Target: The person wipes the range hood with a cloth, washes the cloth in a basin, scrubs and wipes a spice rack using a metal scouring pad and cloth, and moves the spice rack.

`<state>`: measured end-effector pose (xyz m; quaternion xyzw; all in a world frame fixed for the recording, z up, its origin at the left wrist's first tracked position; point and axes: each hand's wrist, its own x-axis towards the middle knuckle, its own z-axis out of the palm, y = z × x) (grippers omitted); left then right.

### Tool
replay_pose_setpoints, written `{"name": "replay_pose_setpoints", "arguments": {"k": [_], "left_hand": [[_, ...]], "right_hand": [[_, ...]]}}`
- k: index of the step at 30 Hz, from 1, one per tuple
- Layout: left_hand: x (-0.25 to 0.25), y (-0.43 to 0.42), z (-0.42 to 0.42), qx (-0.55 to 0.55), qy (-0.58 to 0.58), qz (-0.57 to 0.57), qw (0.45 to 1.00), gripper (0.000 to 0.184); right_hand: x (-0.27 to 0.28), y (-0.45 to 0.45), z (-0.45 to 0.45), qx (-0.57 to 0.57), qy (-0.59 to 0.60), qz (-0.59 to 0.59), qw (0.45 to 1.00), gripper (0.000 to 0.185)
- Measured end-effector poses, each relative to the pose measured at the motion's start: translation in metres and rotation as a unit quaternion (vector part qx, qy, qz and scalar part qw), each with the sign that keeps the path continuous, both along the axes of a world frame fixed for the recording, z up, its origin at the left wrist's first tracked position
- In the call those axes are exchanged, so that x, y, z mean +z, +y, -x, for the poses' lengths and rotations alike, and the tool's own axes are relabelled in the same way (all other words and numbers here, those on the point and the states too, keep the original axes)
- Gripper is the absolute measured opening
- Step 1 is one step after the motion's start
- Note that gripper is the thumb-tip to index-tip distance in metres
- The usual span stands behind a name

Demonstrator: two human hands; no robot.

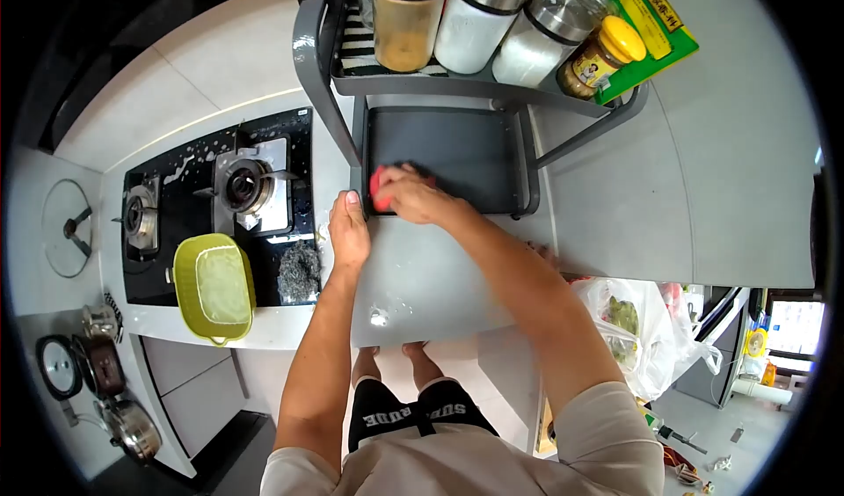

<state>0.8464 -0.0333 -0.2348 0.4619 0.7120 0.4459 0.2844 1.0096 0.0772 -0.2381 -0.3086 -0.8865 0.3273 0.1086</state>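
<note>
My right hand (411, 195) is closed around a red cloth (381, 188), its exact kind partly hidden by my fingers. It presses the cloth onto the dark lower tray (462, 149) of a grey two-tier spice rack (308, 47), near the tray's front left corner. At that same corner, my left hand (349, 232) grips the rack's edge, with the thumb on top and the other fingers partly hidden. On the upper tier stand a jar of brown powder (406, 25), two jars of white grains (479, 30) and a yellow-lidded bottle (598, 61).
Left of the rack is a wet black gas stove (185, 166). A green basin (215, 289) with liquid and a steel-wool scourer (300, 272) sit on its front part. Wet spots mark the grey counter (422, 276). White plastic bags (646, 338) are at the right.
</note>
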Motion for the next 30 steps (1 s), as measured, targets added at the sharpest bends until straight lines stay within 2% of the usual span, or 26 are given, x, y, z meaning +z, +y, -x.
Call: {"name": "replay_pose_setpoints", "arguments": {"k": [1,3,4,5,7,8,9,11,12,13,14,15,16,17,19,21,23,25,26,28,30], "left_hand": [[0.000,0.001,0.000,0.002,-0.001,0.004,1.000,0.043],[-0.002,0.002,0.000,0.002,-0.001,0.006,1.000,0.043],[-0.003,0.002,0.002,-0.005,0.009,0.007,1.000,0.043],[-0.004,0.003,0.004,-0.012,0.019,0.007,1.000,0.043],[-0.003,0.001,0.008,-0.011,0.036,0.030,0.999,0.043],[-0.001,0.001,0.007,-0.011,0.053,0.046,0.997,0.042],[0.000,-0.001,0.005,-0.013,0.051,0.045,0.998,0.042],[0.002,-0.001,0.004,-0.005,0.055,0.041,0.998,0.042],[0.002,0.000,0.004,-0.005,0.055,0.039,0.998,0.042],[0.002,0.001,0.003,0.000,0.066,0.037,0.997,0.042],[0.000,-0.001,0.001,0.006,0.076,0.038,0.996,0.043],[-0.001,-0.003,0.000,0.006,0.075,0.040,0.996,0.043],[-0.002,-0.001,-0.001,0.008,0.070,0.033,0.997,0.043],[-0.003,-0.001,-0.001,0.010,0.066,0.028,0.997,0.043],[-0.004,-0.007,-0.001,0.004,0.073,0.041,0.996,0.043],[0.000,-0.003,0.002,0.000,0.081,0.041,0.996,0.043],[0.000,-0.004,-0.001,0.002,0.072,0.052,0.996,0.043],[0.001,-0.003,-0.001,0.004,0.072,0.056,0.996,0.043],[0.001,-0.002,-0.001,0.005,0.079,0.048,0.996,0.043],[0.001,-0.007,-0.003,0.003,0.083,0.046,0.996,0.042],[0.004,-0.005,-0.004,0.001,0.077,0.045,0.996,0.042]], "right_hand": [[0.002,0.004,0.000,0.001,-0.002,-0.004,1.000,0.032],[0.004,0.011,0.003,0.000,0.005,0.097,0.995,0.030],[0.013,-0.003,0.011,-0.067,0.066,0.080,0.992,0.028],[0.024,-0.011,0.010,-0.067,0.066,0.081,0.992,0.028],[0.025,-0.025,-0.002,-0.002,-0.019,-0.008,1.000,0.027],[0.020,-0.026,-0.010,0.027,0.015,-0.068,0.997,0.026],[0.026,-0.020,-0.019,0.026,0.013,-0.069,0.997,0.026],[0.053,0.001,-0.026,0.120,-0.172,-0.019,0.978,0.031],[0.061,0.006,-0.021,0.056,-0.271,0.027,0.960,0.032],[0.051,0.004,-0.018,0.057,-0.272,0.024,0.960,0.032],[0.037,-0.006,-0.017,0.002,-0.123,0.028,0.992,0.033],[0.024,-0.016,-0.017,-0.056,0.030,0.031,0.997,0.034],[0.030,-0.029,-0.004,-0.018,-0.054,-0.023,0.998,0.035],[0.005,-0.043,0.007,-0.037,-0.042,-0.111,0.992,0.034],[0.015,-0.036,-0.007,0.001,-0.046,-0.044,0.998,0.032],[0.015,-0.006,-0.019,0.084,-0.111,-0.019,0.990,0.030],[0.054,-0.005,-0.043,0.058,-0.109,0.011,0.992,0.028],[0.069,-0.008,-0.067,-0.116,-0.100,0.030,0.988,0.031],[0.074,-0.010,-0.077,-0.112,-0.104,0.030,0.988,0.031],[0.074,-0.020,-0.096,-0.272,-0.265,-0.019,0.925,0.039],[0.039,-0.019,-0.100,-0.290,-0.298,-0.029,0.909,0.042]]}}
